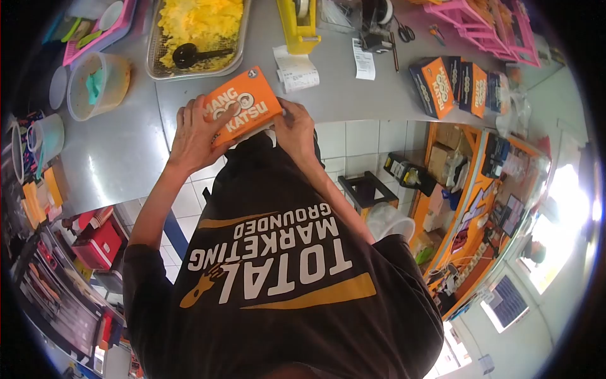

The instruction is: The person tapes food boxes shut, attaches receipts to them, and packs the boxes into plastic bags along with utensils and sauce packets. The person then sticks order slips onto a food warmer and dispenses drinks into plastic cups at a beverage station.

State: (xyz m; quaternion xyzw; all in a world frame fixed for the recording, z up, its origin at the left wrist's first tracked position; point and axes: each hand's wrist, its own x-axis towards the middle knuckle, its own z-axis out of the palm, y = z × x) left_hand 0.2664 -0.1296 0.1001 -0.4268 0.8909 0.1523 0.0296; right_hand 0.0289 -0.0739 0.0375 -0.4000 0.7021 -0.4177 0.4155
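Observation:
An orange Mang Katsu box (262,85) is held tilted over the front edge of the steel table, its printed face up. My left hand (197,138) grips its left end, with fingers reaching over the printed face. At the right end of the box, my right hand (295,129) is closed against its side, the thumb at the corner. What lies under the box and inside it is hidden. Two receipts (298,71) rest on the table just beyond the box.
A metal tray (237,66) of yellow food holds a black ladle (196,55). Beyond the receipts stands a yellow tape dispenser (297,28). Several more orange and black boxes (434,88) stand at the right. A plastic tub (117,79) and scissors (404,31) are on the table.

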